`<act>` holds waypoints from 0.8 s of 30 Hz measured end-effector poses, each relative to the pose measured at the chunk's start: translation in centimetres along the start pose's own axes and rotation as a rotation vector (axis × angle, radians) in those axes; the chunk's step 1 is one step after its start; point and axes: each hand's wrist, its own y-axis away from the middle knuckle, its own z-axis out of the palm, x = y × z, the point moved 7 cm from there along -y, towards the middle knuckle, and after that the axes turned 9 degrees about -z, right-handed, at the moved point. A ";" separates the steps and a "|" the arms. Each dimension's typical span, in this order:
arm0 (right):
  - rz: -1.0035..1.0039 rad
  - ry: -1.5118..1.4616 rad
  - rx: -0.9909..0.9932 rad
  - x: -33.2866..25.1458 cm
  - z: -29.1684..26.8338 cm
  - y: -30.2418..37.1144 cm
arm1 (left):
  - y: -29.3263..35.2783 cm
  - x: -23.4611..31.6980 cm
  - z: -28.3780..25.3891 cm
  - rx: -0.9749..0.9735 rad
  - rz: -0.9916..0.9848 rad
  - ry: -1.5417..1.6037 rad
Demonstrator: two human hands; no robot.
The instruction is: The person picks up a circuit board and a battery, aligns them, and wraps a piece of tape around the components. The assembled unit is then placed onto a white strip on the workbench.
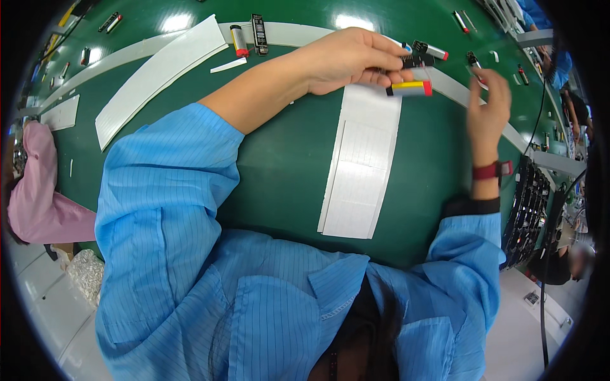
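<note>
We record a white sheet of labels [359, 168] lying flat on the green counter [286, 159], just below the fingers of both hands and nearer the body. Above its top edge, the left hand [346, 60] reaches across; its fingers [387, 75] are closed around a small black circuit strip [416, 61], and a yellow cylindrical cell with a red end [410, 88] sits directly under the fingertips, touching or just beside them. The right hand [488, 108], wearing a red wristband [489, 170], stands raised to the right of the cell; its fingers [483, 77] pinch a small white piece, too small for us to identify. Beyond the left fingers a white conveyor strip [286, 33] carries another cell [239, 40] and a black strip [258, 33]. Further cells [432, 49] lie just past the fingertips
</note>
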 end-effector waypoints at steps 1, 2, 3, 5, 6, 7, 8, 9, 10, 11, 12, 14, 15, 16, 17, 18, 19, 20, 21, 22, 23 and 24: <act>0.233 -0.320 -0.161 -2.7 0.6 0.0 | -0.3 -0.3 -0.9 0.092 0.047 0.050; 0.302 -0.480 -0.303 -5.1 1.1 0.8 | -0.6 -0.3 -1.4 0.176 0.094 0.095; 0.322 -0.640 -0.337 -8.0 0.9 0.9 | -0.7 -0.6 -1.4 0.180 0.091 0.096; 0.094 -0.565 -0.368 -12.1 -0.1 1.6 | -0.6 -0.9 -0.8 0.174 0.099 0.084; 0.012 -0.519 -0.346 -12.9 -0.2 1.8 | -0.8 -1.2 -0.7 0.198 0.105 0.017; -0.071 -0.474 -0.323 -13.6 -0.4 2.0 | -0.6 -1.3 -0.8 0.198 0.103 0.018; -0.066 -0.466 -0.322 -13.3 -0.4 2.0 | -0.5 -0.8 -1.0 0.206 0.138 0.038; 0.076 -0.559 -0.323 -12.1 0.1 2.1 | -0.3 -0.2 -1.1 0.216 0.174 0.057; 0.217 -0.652 -0.319 -11.0 0.6 2.2 | 0.0 0.3 -1.5 0.284 0.203 0.051; 0.216 -0.646 -0.314 -10.4 0.8 1.9 | 0.2 0.7 -1.8 0.280 0.208 0.047; 0.275 -0.698 -0.383 -9.6 1.7 1.8 | 0.1 0.6 -1.9 0.195 0.118 -0.007; 0.279 -0.781 -0.418 -9.4 2.6 1.5 | 0.8 0.7 -1.6 0.072 0.057 -0.111; 0.274 -0.781 -0.416 -9.2 2.8 1.3 | 1.7 1.2 -2.1 0.075 0.060 -0.113; 0.238 -0.754 -0.386 -8.9 2.9 0.8 | 2.8 0.8 -2.3 -0.005 -0.099 -0.182; 0.209 -0.720 -0.360 -8.4 3.0 0.6 | 4.0 -0.1 -2.4 -0.092 -0.260 -0.248; 0.187 -0.618 -0.318 -7.5 3.3 -0.1 | 5.0 0.0 -3.0 -0.094 -0.261 -0.252; 0.188 -0.618 -0.314 -6.9 4.5 -1.0 | 6.1 0.5 -3.2 -0.105 -0.187 -0.516; -0.006 -0.478 -0.188 -7.2 4.5 -2.9 | 7.2 0.9 -3.0 -0.110 -0.112 -0.783; -0.191 -0.329 -0.064 -7.8 4.6 -4.2 | 7.9 0.7 -2.8 -0.112 -0.114 -0.790; -0.187 -0.327 -0.059 -7.4 5.6 -5.0 | 8.5 1.6 -2.7 0.025 0.074 -1.088; -0.280 -0.324 -0.164 -7.9 7.1 -5.6 | 9.3 2.5 -2.1 0.168 0.273 -1.376; -0.382 -0.325 -0.268 -8.5 8.5 -6.0 | 9.5 2.9 -2.0 0.299 0.308 -1.498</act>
